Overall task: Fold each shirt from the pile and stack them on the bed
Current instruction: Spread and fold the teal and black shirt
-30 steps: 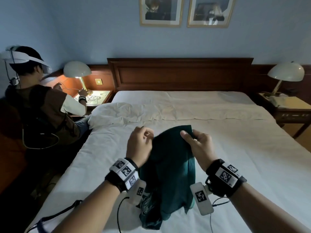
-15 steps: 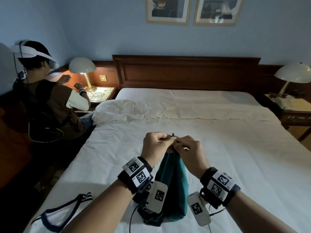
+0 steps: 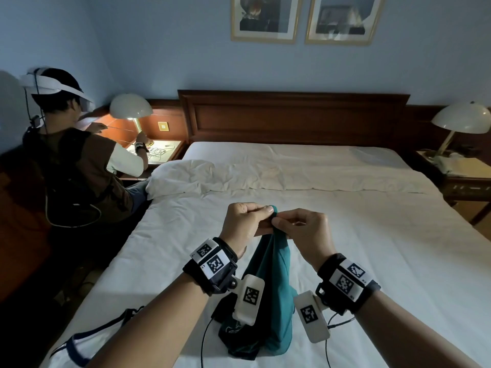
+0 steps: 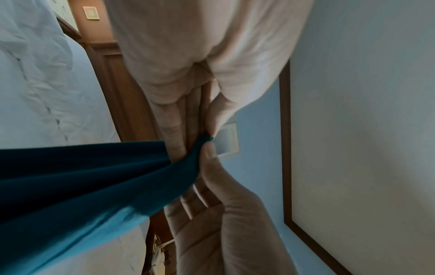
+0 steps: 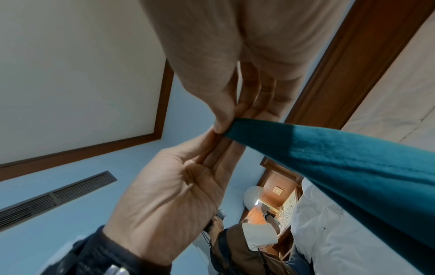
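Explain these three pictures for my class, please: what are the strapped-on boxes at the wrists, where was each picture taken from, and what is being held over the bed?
No machine here: a person works with bare hands. The patterned boxes are small cameras worn on both wrists. The wide picture comes from a head camera looking down; the other two look along each hand from its wrist. The left hand and right hand meet, both pinching the top of a teal shirt, which hangs to the white bed. A white garment with dark trim lies at the near left corner. Another person sits by a lit lamp.
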Tool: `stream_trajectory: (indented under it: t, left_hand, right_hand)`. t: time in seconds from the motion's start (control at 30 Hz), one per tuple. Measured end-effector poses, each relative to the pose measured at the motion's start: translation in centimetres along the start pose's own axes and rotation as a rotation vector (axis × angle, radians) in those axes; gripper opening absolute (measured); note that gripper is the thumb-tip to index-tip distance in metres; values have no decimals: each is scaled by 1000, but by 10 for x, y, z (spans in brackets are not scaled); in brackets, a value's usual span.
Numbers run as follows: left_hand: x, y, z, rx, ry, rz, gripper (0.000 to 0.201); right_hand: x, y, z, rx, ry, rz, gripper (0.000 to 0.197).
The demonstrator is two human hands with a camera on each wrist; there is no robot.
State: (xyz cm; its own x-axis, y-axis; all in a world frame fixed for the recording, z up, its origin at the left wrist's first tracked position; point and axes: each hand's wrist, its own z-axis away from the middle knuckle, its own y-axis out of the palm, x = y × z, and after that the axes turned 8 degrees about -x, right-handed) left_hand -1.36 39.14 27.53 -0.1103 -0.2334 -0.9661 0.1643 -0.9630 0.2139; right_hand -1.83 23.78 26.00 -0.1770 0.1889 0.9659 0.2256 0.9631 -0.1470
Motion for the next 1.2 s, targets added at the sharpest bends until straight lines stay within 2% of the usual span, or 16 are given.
stream_trajectory:
  t: [0.17,0.3,0.53,0.63,0.73,0.8,0.87,0.9,0.97,1.0,1.07,1.13,1.17,1.2]
  left_hand:
    - [-3,-5,3,66,6,-32,16]
    - [-11,-12,2,84,48,-152,13]
    - [-15,-17,-5,108,185,-392,13]
    - [-15,-19,-7,188,183,-428,10]
    - [-13,-26,-8,311,166,-502,9]
    - [-11,-32,-11,346,238,-599,9]
    - [-14,-37,-12,278,364,-684,13]
    - [-18,-39,-13,228,415,-688,17]
    - [-29,-45,-14,144,509,-639,21]
    - [-37,-51,-16,80,566,-617,21]
    - [-51,-73,-23,-143,675,-610,21]
    - [-58,-107,-37,-373,689,-687,17]
    - [-57,-124,-43,-415,668,-749,15]
    - [-52,-135,-49,-390,642,-810,14]
  right_hand:
    - [-1,-2,4,-5,-12,-28,10]
    - [-6,-2,6,40,-55,-15,7]
    - [-17,4,5,1,-63,-15,16]
    - [-16,9,6,0,-119,62,19]
    - [-9,14,7,26,-111,54,16]
    - [-6,15,8,24,-109,7,13]
    - [-5,15,12,84,-92,-72,2]
    - [-7,17,15,129,-88,-64,5]
    - [-22,19,19,183,-101,77,9]
    - [-34,18,19,168,-102,166,11]
    - [-57,9,18,86,-72,314,23]
    - [-69,-2,15,3,-43,358,39]
    - [-69,-4,15,-23,-46,363,45]
    - [-66,-4,13,-37,-58,350,47]
